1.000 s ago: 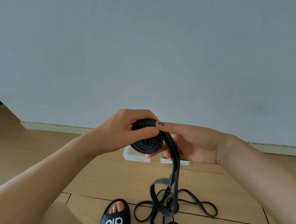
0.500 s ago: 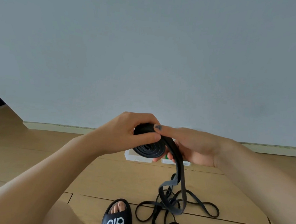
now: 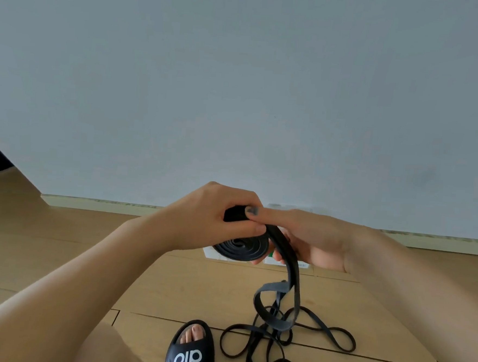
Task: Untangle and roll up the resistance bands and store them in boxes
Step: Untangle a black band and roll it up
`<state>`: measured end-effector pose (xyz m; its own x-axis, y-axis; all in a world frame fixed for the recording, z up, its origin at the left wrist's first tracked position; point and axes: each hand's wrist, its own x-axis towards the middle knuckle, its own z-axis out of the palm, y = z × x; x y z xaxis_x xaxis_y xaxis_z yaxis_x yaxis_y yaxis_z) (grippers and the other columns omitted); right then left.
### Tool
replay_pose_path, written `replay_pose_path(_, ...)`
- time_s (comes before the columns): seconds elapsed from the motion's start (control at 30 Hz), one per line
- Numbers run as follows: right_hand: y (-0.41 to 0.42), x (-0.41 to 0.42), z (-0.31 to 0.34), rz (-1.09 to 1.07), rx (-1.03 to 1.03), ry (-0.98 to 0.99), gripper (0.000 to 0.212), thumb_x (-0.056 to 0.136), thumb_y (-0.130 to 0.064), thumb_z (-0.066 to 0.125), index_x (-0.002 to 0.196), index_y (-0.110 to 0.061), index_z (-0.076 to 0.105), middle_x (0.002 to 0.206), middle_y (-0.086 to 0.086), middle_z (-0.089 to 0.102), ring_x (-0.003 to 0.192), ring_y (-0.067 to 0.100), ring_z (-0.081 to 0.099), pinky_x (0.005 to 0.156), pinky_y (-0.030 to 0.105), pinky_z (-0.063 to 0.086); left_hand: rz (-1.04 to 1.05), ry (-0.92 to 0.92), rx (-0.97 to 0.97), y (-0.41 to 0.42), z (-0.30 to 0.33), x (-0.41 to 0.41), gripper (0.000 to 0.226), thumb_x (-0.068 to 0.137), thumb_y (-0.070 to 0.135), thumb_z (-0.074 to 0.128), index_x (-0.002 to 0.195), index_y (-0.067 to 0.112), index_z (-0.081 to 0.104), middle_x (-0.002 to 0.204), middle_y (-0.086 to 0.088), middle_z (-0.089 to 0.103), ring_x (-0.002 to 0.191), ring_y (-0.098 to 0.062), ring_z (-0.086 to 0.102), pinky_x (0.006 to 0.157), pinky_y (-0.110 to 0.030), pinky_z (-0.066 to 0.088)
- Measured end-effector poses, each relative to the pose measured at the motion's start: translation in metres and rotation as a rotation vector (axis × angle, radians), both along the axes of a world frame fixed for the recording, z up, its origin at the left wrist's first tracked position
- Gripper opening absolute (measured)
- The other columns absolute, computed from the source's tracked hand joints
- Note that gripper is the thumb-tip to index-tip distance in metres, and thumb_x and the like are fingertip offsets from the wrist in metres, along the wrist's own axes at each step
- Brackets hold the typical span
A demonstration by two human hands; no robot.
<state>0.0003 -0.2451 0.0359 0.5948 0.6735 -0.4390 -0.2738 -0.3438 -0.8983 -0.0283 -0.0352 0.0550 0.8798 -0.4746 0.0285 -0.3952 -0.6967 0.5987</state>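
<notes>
We have wound more black band onto the coil point(image 3: 241, 247), now wider under our left hand point(image 3: 215, 216); the hanging tail point(image 3: 283, 302) is shorter, its lower loop lifted clear of the tangle point(image 3: 285, 345) on the floor.

Black resistance band point(image 3: 241, 247) half-coiled in a flat spiral, loose tail dangling onto tangled bands point(image 3: 291, 342) below.

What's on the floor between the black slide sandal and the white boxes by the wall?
Head view: bare wooden floor; black slide sandal, white boxes. The thin black bands lie off to the right.
</notes>
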Motion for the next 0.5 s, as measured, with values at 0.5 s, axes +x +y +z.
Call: replay_pose_path(0.5, -0.008, 0.006, -0.001, -0.040, 0.059, 0.099, 0.053, 0.088, -0.060, 0.069, 0.119, -0.017, 0.071, 0.086, 0.000, 0.069, 0.071, 0.015, 0.050, 0.073, 0.032, 0.046, 0.017, -0.005, -0.100, 0.002, 0.002, -0.001, 0.004, 0.095, 0.029, 0.070, 0.099, 0.028, 0.070, 0.082, 0.005, 0.070, 0.076, -0.015, 0.067, 0.065, -0.032, 0.054)
